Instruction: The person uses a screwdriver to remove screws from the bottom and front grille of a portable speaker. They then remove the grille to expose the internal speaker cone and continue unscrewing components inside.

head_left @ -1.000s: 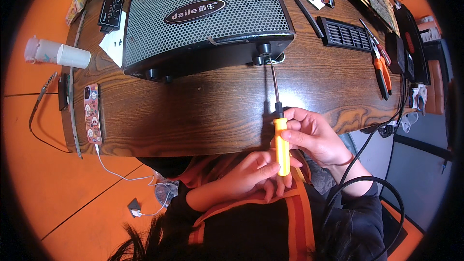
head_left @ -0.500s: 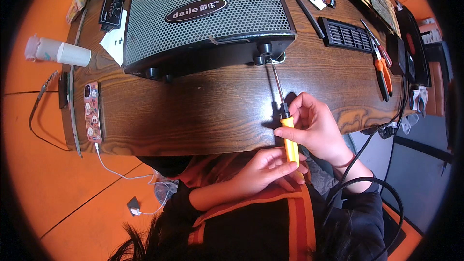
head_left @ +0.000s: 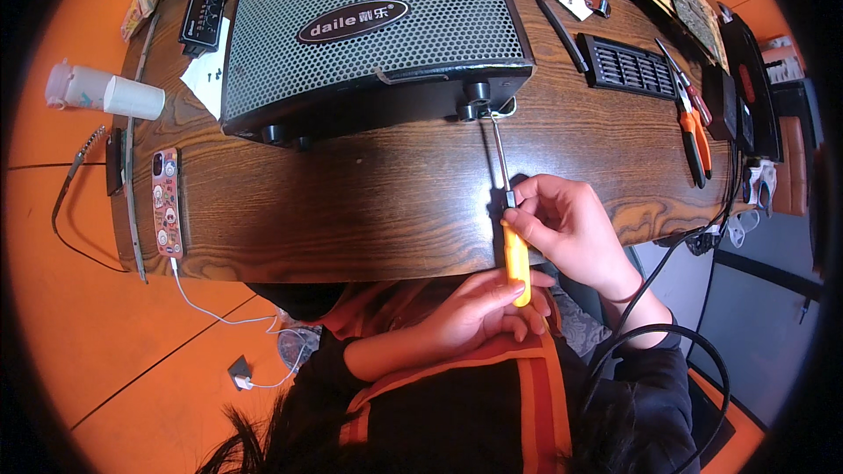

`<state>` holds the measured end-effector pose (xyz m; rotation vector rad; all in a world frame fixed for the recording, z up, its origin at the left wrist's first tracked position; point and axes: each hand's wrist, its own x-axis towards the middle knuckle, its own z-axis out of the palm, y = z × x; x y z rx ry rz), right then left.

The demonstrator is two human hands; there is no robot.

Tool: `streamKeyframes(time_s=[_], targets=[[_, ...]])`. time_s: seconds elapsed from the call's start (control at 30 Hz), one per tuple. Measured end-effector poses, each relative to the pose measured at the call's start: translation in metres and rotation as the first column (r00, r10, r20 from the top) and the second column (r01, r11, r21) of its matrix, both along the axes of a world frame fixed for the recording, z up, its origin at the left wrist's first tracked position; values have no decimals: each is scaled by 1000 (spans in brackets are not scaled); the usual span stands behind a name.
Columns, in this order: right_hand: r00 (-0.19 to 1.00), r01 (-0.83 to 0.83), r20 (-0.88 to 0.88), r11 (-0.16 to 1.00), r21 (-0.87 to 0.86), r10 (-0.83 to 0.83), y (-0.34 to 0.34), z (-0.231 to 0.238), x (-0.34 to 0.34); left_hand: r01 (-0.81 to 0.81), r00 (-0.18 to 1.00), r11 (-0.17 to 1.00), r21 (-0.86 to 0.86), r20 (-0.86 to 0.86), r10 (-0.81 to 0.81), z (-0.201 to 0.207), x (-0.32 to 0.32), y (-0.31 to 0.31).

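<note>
A screwdriver point(head_left: 516, 265) with a yellow handle, black collar and thin metal shaft points away from me. My right hand point(head_left: 572, 226) pinches it near the collar between thumb and fingers. Around the butt of the handle close the fingers of my left hand point(head_left: 481, 309), the thumb lying on top. The tip reaches a small pale part beside the round black feet of a speaker box point(head_left: 369, 110), at its near right corner. What exactly the tip touches is too small to make out. A perforated metal grille covers the speaker's upward face.
Orange-handled pliers point(head_left: 694, 136), a red-handled screwdriver point(head_left: 695, 96) and a black bit case point(head_left: 628, 66) lie at right, with circuit boards point(head_left: 689, 9) beyond. At left are a phone point(head_left: 167, 202) on a charging cable, a black control panel point(head_left: 205, 13) and a white cylinder point(head_left: 133, 97).
The screwdriver has turned a little and its handle has shifted slightly left. Both hands have moved with it, keeping hold. The speaker appears slightly further left.
</note>
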<state>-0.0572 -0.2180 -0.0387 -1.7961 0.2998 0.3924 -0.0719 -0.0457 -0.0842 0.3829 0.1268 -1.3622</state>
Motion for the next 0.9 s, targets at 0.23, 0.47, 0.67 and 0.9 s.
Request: streamKeyframes(time_s=[0.23,0.47,0.67,0.9], targets=[[985,98,160,963,-252,-58,-4,-4,9,64,987,991,118,142,-81,1,0,1],[865,256,500,896,-363,-45,-12,-19,63,69,974,990,124,208,-94,0,-1,4],[928,145,372,907,-396,14,-16,-7,77,80,947,983,166,296,-127,-2,1,13],[921,120,390,948,-296,5,-21,-8,73,44,925,985,169,367,-104,-2,0,36]])
